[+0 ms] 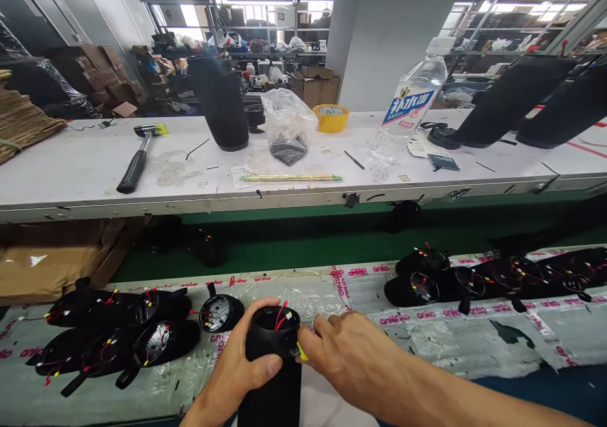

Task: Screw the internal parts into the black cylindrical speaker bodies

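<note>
My left hand (244, 364) is wrapped round the upper end of a black cylinder (271, 392), thumb in front and fingers behind. The cylinder's round opening faces up, and red wires with a small white connector (284, 318) stick out of it. At the right side of the rim, my right hand (334, 345) is closed on a small yellow-green object (302, 352), mostly hidden by the fingers. That object touches the cylinder's side.
Black parts with wires (109, 345) lie on the taped sheet at left, more (474, 281) at right. On the white table (190, 180) stand a hammer (135, 164), a black cylinder (220, 104), a bagged item (288, 136), yellow tape (331, 120) and a bottle (412, 104).
</note>
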{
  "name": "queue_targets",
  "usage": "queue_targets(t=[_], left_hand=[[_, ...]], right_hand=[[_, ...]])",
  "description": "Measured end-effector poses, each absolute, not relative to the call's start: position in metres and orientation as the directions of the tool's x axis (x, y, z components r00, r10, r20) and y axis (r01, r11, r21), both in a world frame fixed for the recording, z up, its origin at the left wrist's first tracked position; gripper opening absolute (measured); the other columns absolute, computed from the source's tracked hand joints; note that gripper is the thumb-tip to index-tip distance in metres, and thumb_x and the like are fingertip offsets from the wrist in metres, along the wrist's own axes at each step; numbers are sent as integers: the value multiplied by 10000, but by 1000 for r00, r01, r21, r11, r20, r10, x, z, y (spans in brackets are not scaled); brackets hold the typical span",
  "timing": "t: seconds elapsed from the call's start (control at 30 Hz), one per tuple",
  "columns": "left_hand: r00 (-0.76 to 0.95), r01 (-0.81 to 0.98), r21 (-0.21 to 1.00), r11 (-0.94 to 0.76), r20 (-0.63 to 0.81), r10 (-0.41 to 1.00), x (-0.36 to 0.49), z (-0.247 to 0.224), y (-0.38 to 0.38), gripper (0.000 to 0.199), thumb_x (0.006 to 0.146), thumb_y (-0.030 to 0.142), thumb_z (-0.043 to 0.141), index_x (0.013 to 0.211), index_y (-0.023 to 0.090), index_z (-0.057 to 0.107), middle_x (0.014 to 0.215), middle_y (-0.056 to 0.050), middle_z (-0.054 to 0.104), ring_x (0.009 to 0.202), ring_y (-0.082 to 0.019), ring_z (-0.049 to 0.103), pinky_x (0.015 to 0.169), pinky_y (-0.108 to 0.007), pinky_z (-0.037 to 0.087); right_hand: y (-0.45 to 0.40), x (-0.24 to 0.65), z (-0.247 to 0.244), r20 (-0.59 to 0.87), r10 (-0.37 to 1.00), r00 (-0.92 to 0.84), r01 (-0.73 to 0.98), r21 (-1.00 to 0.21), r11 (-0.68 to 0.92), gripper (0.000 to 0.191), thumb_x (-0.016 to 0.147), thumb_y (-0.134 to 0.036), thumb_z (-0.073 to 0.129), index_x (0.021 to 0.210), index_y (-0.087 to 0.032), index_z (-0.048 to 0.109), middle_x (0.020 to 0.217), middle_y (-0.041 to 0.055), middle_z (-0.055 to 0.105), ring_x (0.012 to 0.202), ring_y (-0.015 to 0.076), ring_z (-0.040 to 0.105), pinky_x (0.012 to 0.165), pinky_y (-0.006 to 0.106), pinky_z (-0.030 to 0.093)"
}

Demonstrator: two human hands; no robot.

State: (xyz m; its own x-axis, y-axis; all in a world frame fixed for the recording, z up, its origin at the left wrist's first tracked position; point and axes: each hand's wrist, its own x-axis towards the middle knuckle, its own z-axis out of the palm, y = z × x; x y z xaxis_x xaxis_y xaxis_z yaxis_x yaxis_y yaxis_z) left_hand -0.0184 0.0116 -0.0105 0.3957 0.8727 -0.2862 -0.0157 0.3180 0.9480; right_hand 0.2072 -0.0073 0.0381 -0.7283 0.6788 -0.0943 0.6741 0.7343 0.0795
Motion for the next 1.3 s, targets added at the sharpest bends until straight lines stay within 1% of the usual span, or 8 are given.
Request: queue_targets(t=[0.13,0.47,0.6,0.73,0.9,1.0,1.1,1.3], left_hand=[[429,-15,948,317,-280,859,-18,-12,12,826,661,580,829,1347,262,496,1201,-70,696,1079,-323,618,945,-395,447],[265,162,951,265,-300,916,-15,-11,7,754,720,562,780,1339,257,474,1230,-80,693,1157,-355,611,1039,-470,382],[264,108,952,285,-304,915,-17,-13,7,838,676,572,811,1373,249,477,1188,-78,711,1109,-348,626,1012,-450,407],[323,-84,933,351,-308,895,-19,-21,8,930,627,568,842,1420,243,480,1196,-86,716,1120,-354,642,984,-412,455],[353,-175,880,443,-364,862,-21,-25,8,899,626,526,860,1408,267,502,1164,-85,733,1045,-336,683,882,-384,514],[319,-149,893,424,-363,875,-23,-25,7,916,612,509,881,1409,268,501,1116,-72,742,1058,-328,675,900,-379,509],[269,-107,910,402,-362,892,-23,-23,5,929,622,536,868,1419,253,483,1133,-81,740,1039,-331,676,925,-408,503],[41,118,953,278,-284,958,-13,-9,-1,909,654,564,830,1408,223,453,1162,-86,742,1108,-354,661,1067,-471,426]], right_hand=[[-10,207,42,-77,672,-736,666,89,740,240,823,-75,621,956,-218,482,775,1,549,575,178,531,393,368,160],[-16,200,21,-85,714,-694,703,134,699,275,752,-118,700,924,-211,507,793,9,547,579,180,519,382,355,200],[-6,203,21,-65,702,-709,702,29,712,228,850,-128,684,965,-208,504,763,-10,582,574,174,557,405,351,213],[4,208,20,36,727,-685,722,-92,685,150,1043,-319,602,980,-213,516,801,-12,670,633,182,651,475,334,295],[4,213,23,58,862,-503,830,-245,501,203,1005,-302,681,1101,-225,519,843,-38,716,688,216,720,521,316,295],[-4,212,28,63,864,-499,841,-207,501,235,1000,-247,663,1144,-222,479,844,-37,708,633,222,702,503,327,241],[-12,204,32,44,848,-528,835,-155,528,200,986,-206,655,1051,-245,470,852,-37,692,610,221,682,492,345,197],[-18,180,23,-88,852,-516,854,-133,503,179,972,-162,617,1025,-241,465,860,-15,702,607,231,699,475,369,137]])
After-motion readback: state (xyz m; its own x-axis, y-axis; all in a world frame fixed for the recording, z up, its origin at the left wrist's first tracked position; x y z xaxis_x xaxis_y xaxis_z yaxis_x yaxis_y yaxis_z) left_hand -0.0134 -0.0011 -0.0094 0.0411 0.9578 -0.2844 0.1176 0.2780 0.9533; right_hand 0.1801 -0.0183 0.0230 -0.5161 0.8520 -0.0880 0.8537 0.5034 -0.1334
